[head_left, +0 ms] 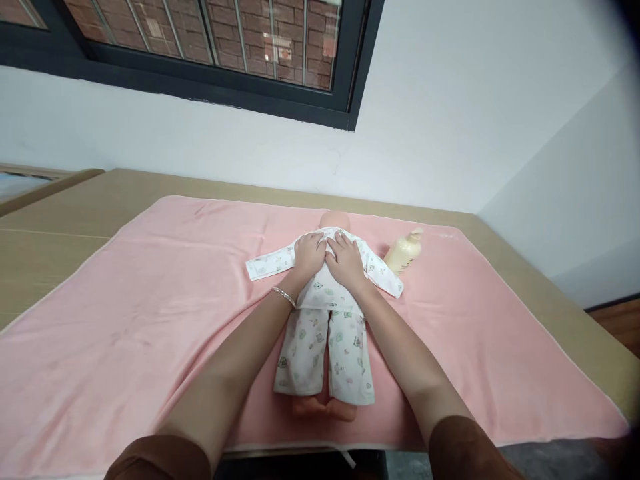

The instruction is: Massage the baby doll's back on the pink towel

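Observation:
A baby doll [320,290] in white printed top and trousers lies on a pink blanket [150,300], head at the far end and feet towards me. Its face does not show; only the smooth crown of the head [335,219] is visible. Both sleeves stretch out sideways. My left hand [310,255] rests flat on the upper part of the top, left of the middle, with a bangle on the wrist. Beside it my right hand [345,259] lies flat on the right half, fingers apart. The hands are close together, pressed on the cloth.
A cream pump bottle [404,250] lies tilted on the blanket, by the doll's right-hand sleeve. The wooden table [65,213] shows around the blanket. Behind it are a white wall [425,100] and a dark-framed window [220,67].

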A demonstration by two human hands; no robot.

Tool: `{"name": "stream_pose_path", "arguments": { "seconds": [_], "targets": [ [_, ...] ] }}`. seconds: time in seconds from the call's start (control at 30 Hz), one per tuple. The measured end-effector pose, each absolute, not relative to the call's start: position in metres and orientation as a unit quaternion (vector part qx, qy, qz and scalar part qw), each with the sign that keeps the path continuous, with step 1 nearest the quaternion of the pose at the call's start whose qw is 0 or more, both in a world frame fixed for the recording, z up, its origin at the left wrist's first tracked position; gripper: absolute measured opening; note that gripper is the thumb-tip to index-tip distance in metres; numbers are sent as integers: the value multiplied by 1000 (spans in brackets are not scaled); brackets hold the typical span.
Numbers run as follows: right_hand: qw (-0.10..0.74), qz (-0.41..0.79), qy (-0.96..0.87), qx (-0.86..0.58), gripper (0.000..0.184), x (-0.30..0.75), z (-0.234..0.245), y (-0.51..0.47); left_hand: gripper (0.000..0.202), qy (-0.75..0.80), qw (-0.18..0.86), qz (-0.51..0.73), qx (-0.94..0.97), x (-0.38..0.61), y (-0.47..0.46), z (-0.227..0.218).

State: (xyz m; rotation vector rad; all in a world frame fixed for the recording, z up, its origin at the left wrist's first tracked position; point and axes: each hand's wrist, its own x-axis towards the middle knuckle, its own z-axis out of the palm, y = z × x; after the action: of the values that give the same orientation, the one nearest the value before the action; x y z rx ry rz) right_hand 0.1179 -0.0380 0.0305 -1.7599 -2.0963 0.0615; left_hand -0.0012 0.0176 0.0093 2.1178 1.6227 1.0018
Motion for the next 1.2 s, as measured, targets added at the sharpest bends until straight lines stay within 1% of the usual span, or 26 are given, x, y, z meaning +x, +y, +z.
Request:
{"name": "stream_pose_path", "arguments": {
  "seconds": [0.13,0.27,0.33,0.37,0.43,0.5,0.57,0.63,0.67,0.73,0.8,0.87,1.0,1.1,1.2],
  "targets": [
    [135,41,-748,-648,55,113,49,-50,45,576,144,328,735,-2,15,17],
    [56,93,-773,-625,61,122,88,-77,47,584,103,295,749,6,0,38],
    [47,144,-792,-592,62,138,113,-92,49,554,113,315,762,14,-15,51],
    [52,172,-796,-578,60,150,125,-99,50,529,144,334,767,19,-23,58],
    [96,204,-784,-579,58,177,145,-111,49,472,260,370,757,31,-40,69],
    [169,201,-763,-591,59,206,157,-117,46,409,418,387,713,45,-54,78],
    [226,181,-729,-621,60,233,158,-114,45,350,589,372,626,60,-61,86],
    [265,139,-692,-657,58,255,150,-103,50,304,735,333,506,77,-60,93],
    [279,111,-674,-675,56,263,144,-96,54,291,787,312,445,86,-57,96],
    [287,68,-651,-700,57,276,131,-82,60,281,844,295,349,104,-48,100],
    [279,92,-645,-705,62,283,121,-71,62,289,858,312,288,120,-37,101],
    [263,144,-651,-697,69,288,114,-65,63,298,858,335,251,131,-27,101],
    [236,197,-654,-691,80,293,108,-63,65,281,866,346,228,140,-17,102],
    [225,195,-656,-693,80,292,107,-62,66,282,866,341,234,136,-22,105],
    [214,143,-639,-724,72,282,110,-63,61,289,869,322,242,125,-36,108]
  ]
}}
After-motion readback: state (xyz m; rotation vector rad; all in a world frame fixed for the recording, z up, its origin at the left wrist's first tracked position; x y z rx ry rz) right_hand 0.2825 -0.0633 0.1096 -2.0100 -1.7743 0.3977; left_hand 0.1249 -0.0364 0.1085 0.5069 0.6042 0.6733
